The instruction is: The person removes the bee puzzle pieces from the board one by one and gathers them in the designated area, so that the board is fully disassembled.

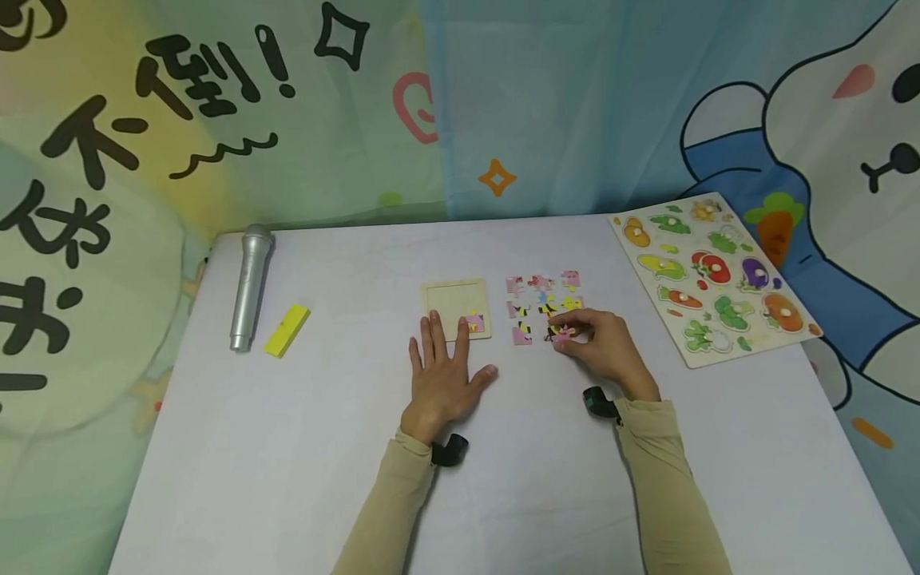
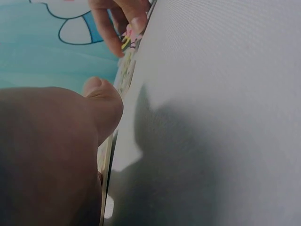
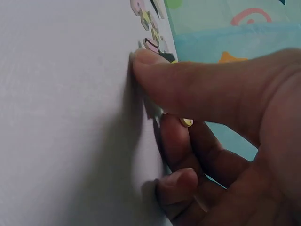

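Note:
A small wooden puzzle frame [image 1: 447,294] lies on the table with a pink puzzle piece [image 1: 476,323] in its near right corner. My left hand [image 1: 447,383] rests with straight, spread fingers over the near edge of the frame. To the right, several loose pink, yellow and black jigsaw pieces [image 1: 521,334] lie in rough rows. My right hand [image 1: 600,343] is at the near right of these, its thumb and fingers pinching one puzzle piece [image 1: 558,331]. Pink and yellow on that piece [image 2: 130,36] show in the left wrist view; my thumb covers most of it in the right wrist view.
A vegetable peg board [image 1: 693,319] lies at the table's right side. On the left are a silver microphone [image 1: 251,287] and a yellow block [image 1: 287,330]. A printed curtain [image 1: 561,104] hangs behind the white table [image 1: 532,495].

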The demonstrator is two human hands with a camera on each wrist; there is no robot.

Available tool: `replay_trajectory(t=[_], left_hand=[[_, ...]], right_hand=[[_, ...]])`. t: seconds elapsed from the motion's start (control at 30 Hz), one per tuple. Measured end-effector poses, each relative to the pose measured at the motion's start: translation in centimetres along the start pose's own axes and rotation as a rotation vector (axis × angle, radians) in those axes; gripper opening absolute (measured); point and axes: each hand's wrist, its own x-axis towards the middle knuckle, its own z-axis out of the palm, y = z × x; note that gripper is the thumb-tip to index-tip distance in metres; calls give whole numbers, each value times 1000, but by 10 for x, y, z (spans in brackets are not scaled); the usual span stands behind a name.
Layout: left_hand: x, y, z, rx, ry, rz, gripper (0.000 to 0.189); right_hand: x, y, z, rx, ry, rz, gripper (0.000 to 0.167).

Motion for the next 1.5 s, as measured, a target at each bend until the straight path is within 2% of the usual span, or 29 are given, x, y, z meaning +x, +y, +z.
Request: replay_trajectory(t=[0.27,0.53,0.9,1.13,1.5], left_hand=[[0,1,0,-11,6,3,95],[-3,3,-4,3,7,-4,92],[-4,1,-5,-14,4,4,91],[-6,3,-8,10,1,-3,91],[-4,1,-4,1,2,-1,91]], right_hand=[[-3,4,-5,-27,46,60,44],[-4,4,-2,-13,93,35,36],[-5,-3,1,-39,96,53,37],[-4,1,1,-10,117,29,36],[-3,3,2,29,103,7,34]])
